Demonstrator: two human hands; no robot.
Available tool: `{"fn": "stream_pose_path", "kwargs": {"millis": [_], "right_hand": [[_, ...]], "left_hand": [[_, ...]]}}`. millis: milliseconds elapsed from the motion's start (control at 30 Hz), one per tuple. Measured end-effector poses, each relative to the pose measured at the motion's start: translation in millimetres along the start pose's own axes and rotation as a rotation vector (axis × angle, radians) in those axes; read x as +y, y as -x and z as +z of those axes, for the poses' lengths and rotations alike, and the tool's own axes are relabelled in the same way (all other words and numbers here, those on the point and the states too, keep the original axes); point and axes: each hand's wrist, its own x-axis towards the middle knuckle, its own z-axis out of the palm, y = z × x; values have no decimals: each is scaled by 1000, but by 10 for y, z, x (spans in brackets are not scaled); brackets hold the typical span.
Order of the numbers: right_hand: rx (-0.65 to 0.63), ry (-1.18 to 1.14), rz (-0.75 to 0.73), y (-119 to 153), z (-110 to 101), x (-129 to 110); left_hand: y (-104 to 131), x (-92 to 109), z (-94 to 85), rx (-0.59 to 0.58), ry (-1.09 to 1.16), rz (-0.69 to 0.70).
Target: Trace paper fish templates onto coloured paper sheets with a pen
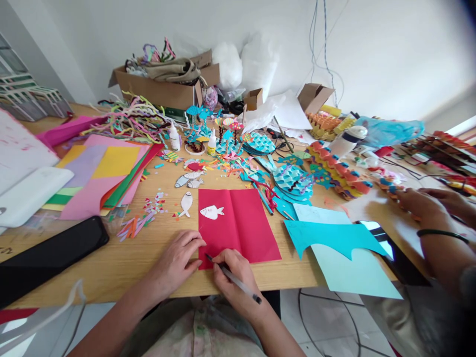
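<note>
A creased sheet of red paper (253,223) lies on the table in front of me. My right hand (236,275) grips a pen (238,282) with a clear barrel and dark end, its tip at the lower left of the red sheet. Resting at the sheet's left edge, my left hand (180,255) has its fingers stretched out, holding nothing. A white paper fish cutout (211,212) lies on the red sheet's left half. Another white fish cutout (186,203) is just left of the sheet, with several grey and white ones above it.
Coloured paper sheets (107,168) are stacked at left, beside a black long object (55,253). Paper scraps (148,210) lie near my left hand. Cut turquoise paper (330,235) is at right. A co-worker's hands (427,203) work at far right. Glue bottles (174,137) stand farther back.
</note>
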Motion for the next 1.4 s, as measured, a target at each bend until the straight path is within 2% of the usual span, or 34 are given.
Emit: {"fn": "stream_pose_path", "kwargs": {"millis": [700, 933, 1133, 1400], "right_hand": [[7, 7, -8, -1, 0, -1], [-1, -76, 69, 30, -52, -12], [-8, -80, -1, 23, -61, -24], [-47, -61, 27, 3, -44, -33]], "left_hand": [[4, 0, -1, -7, 16, -6], [3, -2, -7, -14, 3, 2], [-2, -4, -17, -17, 6, 13], [2, 3, -12, -16, 14, -5]]}}
